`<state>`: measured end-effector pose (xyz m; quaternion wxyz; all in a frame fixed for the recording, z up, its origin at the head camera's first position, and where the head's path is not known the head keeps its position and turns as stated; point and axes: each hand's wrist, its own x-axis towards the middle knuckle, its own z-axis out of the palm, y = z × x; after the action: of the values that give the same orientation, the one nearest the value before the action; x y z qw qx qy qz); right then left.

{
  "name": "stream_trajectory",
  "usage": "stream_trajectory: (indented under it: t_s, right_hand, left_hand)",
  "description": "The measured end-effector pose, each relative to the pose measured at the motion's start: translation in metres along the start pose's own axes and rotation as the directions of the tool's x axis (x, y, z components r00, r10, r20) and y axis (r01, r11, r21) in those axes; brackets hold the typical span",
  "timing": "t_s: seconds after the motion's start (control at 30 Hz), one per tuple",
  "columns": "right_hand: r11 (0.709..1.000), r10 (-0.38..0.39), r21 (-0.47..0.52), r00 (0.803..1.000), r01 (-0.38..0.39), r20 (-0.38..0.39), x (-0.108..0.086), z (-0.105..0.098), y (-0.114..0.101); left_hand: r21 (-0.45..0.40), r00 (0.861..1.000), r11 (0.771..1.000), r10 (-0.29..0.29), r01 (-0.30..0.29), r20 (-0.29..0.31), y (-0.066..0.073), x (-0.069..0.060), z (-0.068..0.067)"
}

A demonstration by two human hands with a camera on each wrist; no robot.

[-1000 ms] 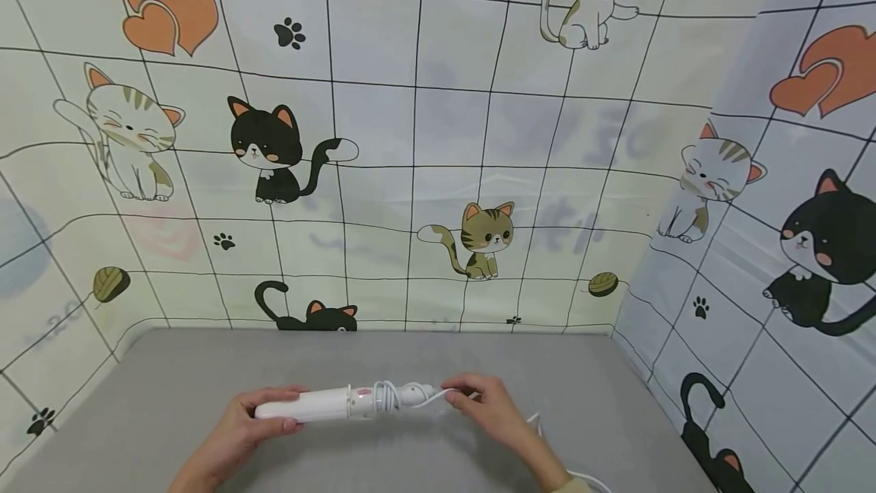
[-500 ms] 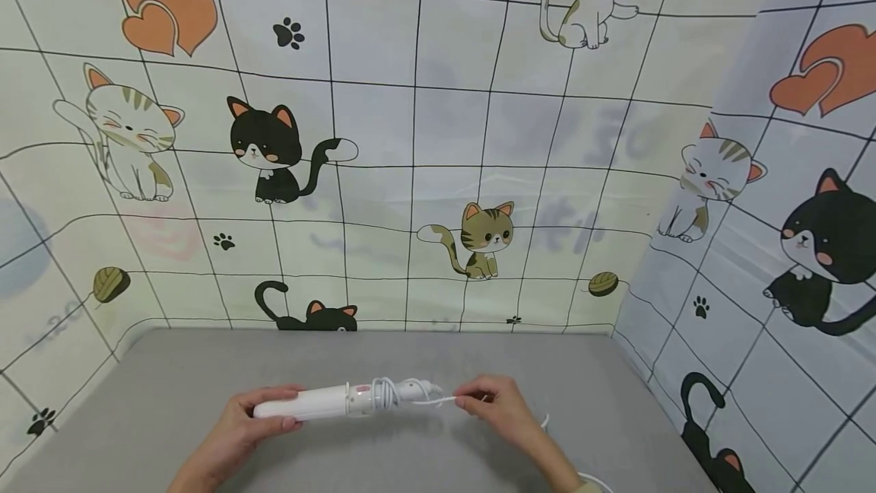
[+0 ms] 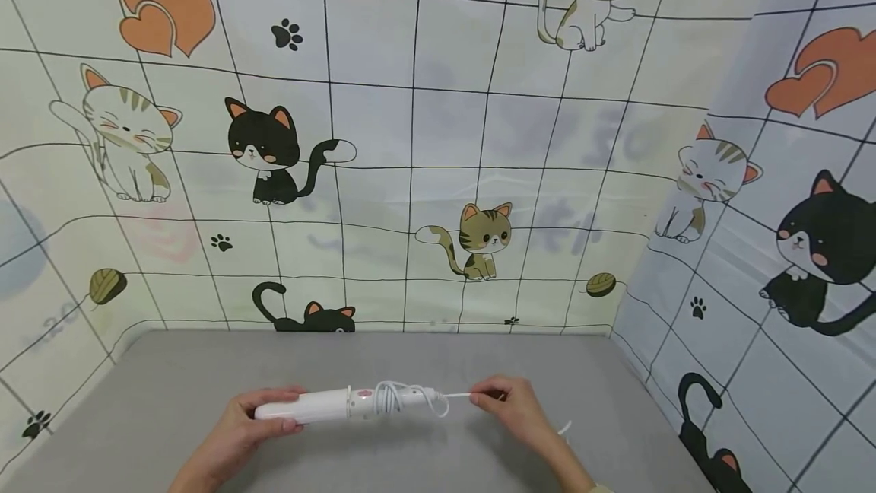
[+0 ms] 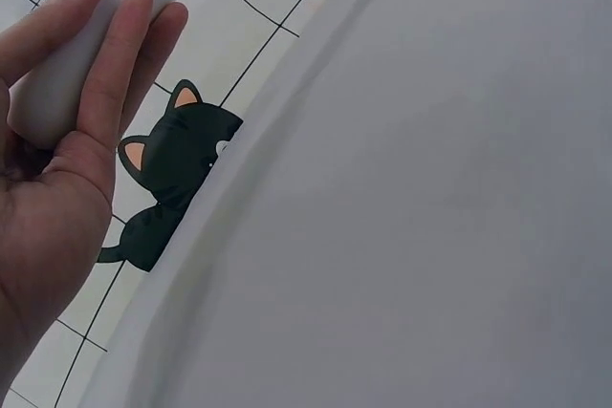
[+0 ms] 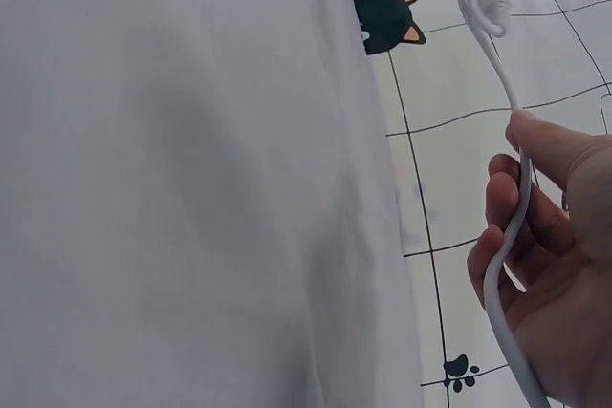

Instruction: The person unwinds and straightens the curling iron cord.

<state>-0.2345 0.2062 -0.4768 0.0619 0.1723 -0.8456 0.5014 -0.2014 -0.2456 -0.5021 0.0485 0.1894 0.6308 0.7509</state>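
A white rod-shaped device (image 3: 315, 406) lies level above the grey table, its white cord (image 3: 388, 397) wound in loops round its right part. At its left end the left hand (image 3: 239, 432) grips it, thumb below and fingers above; the left wrist view shows the fingers round the smooth white body (image 4: 67, 74). Off the right end, the right hand (image 3: 516, 413) pinches the cord, which runs straight from the device to the fingertips. In the right wrist view the cord (image 5: 507, 332) passes between thumb and fingers of the right hand (image 5: 564, 246) and hangs down along the palm.
The grey tabletop (image 3: 205, 356) lies under both hands. Behind it and at the sides hangs a white cloth (image 3: 383, 128) with black grid lines, printed cats and hearts. A short bit of cord (image 3: 564, 428) shows beside the right forearm.
The right hand has moved to the right, away from the device, with the cord in its fingers. A loose loop now hangs near the device's right end. The left hand has hardly moved.
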Motion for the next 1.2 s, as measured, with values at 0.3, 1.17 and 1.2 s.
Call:
stream_trajectory:
  t_s: [0.3,1.17,1.2]
  right_hand:
    - [0.999,0.040,0.027,0.999,-0.040,-0.024,-0.005,-0.022,0.007]
    - [0.999,-0.033,0.015,0.997,0.032,0.064,0.001,-0.010,0.003]
    - [0.999,-0.038,0.024,0.997,0.036,0.070,0.002,-0.009,0.002]
  left_hand:
    - [0.081,0.993,0.995,-0.052,0.060,-0.106,-0.001,-0.002,-0.004]
    - [0.055,0.995,0.997,-0.052,0.056,-0.082,0.004,-0.002,-0.006]
    - [0.052,0.995,0.997,-0.049,0.054,-0.082,0.004,-0.002,-0.006]
